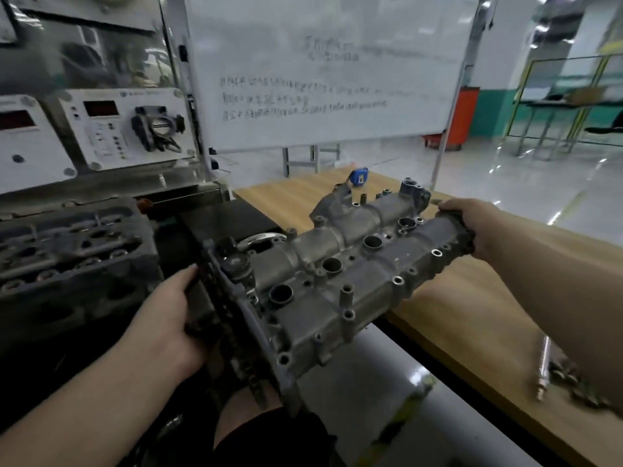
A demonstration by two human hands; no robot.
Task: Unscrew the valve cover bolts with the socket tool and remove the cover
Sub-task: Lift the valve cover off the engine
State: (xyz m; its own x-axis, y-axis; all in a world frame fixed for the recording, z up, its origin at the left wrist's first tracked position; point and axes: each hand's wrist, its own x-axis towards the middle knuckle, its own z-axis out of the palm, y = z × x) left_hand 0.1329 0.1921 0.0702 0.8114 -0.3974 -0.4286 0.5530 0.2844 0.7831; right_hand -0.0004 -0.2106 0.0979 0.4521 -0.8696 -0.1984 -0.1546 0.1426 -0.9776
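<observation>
Head view. The valve cover (340, 278), a grey cast-aluminium part with four round plug wells along its middle and empty bolt holes around its flange, is held off the engine and in the air, over the near edge of the wooden bench (465, 308) and the gap in front of it. The left hand (168, 318) grips the near, lower-left end, thumb on top and fingers curled under the edge where a timing chain (232, 335) hangs against it. The right hand (472, 227) grips the far, upper-right end, fingers wrapped over the rim. The long axis of the cover runs from lower left, close to the person, to upper right, away from them. Its upper face is turned up toward the camera, and the far end sits higher than the near one.

The bolts appear to be out, so the step in hand is judged to be carrying the cover clear and setting it down. It is best kept level, both ends lowered together, and laid flat on bare bench with the gasket face down, clear of the socket tool (543, 369) and the loose metal parts (586, 385) beside it at the right. The chain should be kept from snagging. The cylinder head (67, 251) stands at the left, apart from the cover.
</observation>
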